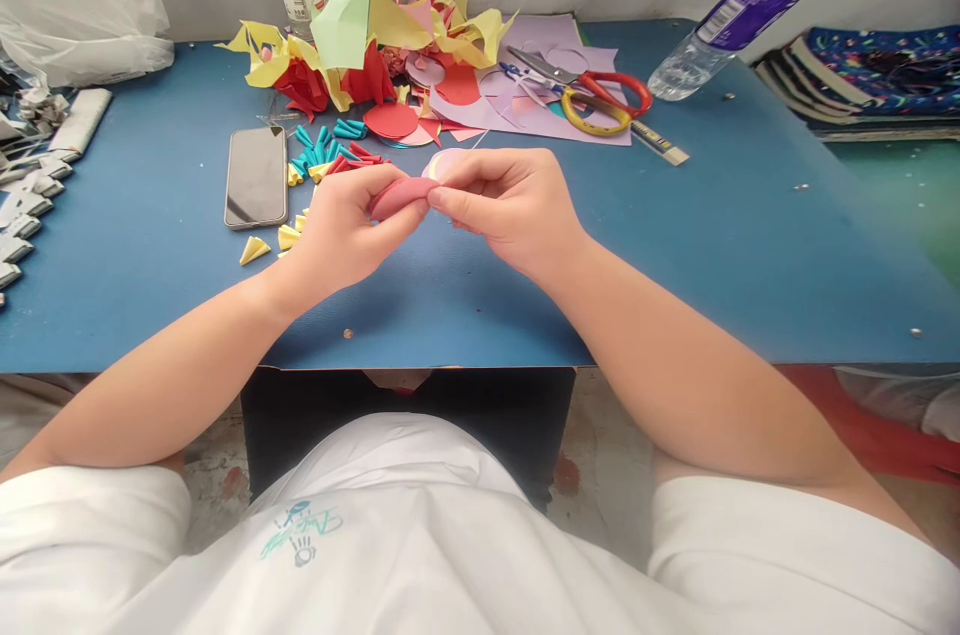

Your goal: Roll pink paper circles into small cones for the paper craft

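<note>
Between my two hands, above the blue table, is a pink piece of paper (pixel 401 198), bent into a curve. My left hand (pixel 352 220) pinches its left part between thumb and fingers. The thumb and forefinger of my right hand (pixel 514 200) close on its right tip. Small rolled paper cones lie behind my left hand: teal cones (pixel 319 150), red cones (pixel 360 157) and a yellow cone (pixel 255 250). Red paper circles (pixel 391 120) lie farther back. A pale lilac and yellow paper edge (pixel 439 163) shows just behind my fingertips.
A phone (pixel 256 177) lies left of the cones. Scissors (pixel 592 90) and a cutter knife (pixel 658 143) rest on lilac paper (pixel 615 120). Crumpled paper scraps (pixel 367 25) are heaped at the back. Bottles (pixel 750 5), a plastic bag (pixel 82 5) and a patterned pouch (pixel 885 65) stand around.
</note>
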Demonstrator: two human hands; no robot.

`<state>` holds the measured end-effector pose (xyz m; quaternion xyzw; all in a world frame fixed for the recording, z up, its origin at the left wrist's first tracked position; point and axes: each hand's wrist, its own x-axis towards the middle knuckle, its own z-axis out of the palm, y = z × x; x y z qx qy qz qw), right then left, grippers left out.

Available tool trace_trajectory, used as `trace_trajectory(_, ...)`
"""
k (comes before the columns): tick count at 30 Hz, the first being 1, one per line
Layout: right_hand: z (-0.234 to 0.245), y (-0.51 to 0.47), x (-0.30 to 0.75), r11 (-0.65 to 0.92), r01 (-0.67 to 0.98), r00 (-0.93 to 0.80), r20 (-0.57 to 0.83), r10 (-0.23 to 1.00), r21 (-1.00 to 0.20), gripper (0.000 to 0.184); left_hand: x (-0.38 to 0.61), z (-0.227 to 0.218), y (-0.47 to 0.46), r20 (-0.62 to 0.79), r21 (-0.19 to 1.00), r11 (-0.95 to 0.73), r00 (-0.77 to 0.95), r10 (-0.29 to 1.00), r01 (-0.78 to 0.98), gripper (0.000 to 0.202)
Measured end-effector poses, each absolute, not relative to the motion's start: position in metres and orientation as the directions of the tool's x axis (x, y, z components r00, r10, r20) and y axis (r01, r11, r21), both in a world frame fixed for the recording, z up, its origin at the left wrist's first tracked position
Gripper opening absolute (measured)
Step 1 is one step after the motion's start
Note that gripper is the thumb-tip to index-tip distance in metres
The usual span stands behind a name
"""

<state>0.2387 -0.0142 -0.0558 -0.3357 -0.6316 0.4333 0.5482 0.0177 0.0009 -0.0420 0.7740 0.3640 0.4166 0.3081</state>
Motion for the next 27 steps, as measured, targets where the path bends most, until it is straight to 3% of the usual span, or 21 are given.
trace_trajectory(6, -0.053, -0.017, 0.238, 0.434, -0.115, -0.196, 0.448, 0.872, -0.894, 0.033, 0.016, -0.029, 0.0, 0.245, 0.914, -0.364, 0.473, 0.847, 0.179, 0.015)
trace_trajectory(18, -0.055, -0.014, 0.243, 0.491, -0.046, -0.237, 0.487, 0.84, -0.87, 0.041, 0.009, -0.021, 0.004, 0.092, 0.961, -0.229, 0.602, 0.793, 0.155, 0.031)
trace_trajectory(21, -0.055, -0.015, 0.242, 0.475, -0.029, -0.232, 0.468, 0.853, -0.879, 0.045, 0.008, -0.023, 0.004, 0.137, 0.932, -0.308, 0.6, 0.788, 0.192, 0.035)
trace_trajectory(27, -0.054, -0.017, 0.24, 0.46, -0.046, -0.177, 0.461, 0.87, -0.887, 0.048, 0.013, -0.034, 0.003, 0.469, 0.715, -0.659, 0.538, 0.7, 0.234, 0.039)
